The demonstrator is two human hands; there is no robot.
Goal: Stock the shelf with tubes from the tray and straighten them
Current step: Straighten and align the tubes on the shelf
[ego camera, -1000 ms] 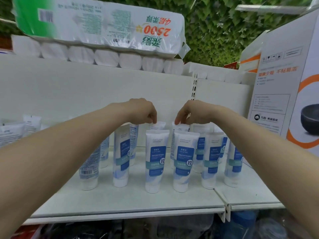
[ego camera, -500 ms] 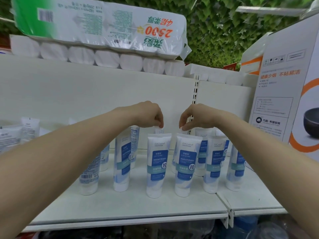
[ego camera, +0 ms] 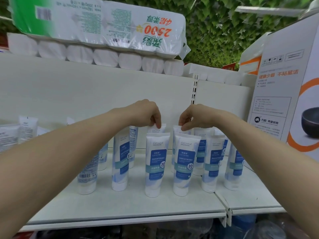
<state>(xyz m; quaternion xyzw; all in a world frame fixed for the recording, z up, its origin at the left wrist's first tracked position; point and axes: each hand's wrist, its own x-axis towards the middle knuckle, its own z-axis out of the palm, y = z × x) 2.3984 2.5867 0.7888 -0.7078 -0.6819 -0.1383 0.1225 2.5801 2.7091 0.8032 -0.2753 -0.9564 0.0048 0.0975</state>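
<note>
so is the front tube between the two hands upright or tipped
Upright: the front tube stands cap-down on the shelf, crimped end up, label facing forward.

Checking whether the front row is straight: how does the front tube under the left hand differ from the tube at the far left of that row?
The front tube under the left hand faces forward, showing its blue label; the far-left tube is turned, showing a barcode. The first stands clear in view; the second is partly hidden by the left forearm. Both stand cap-down on the shelf.
</note>
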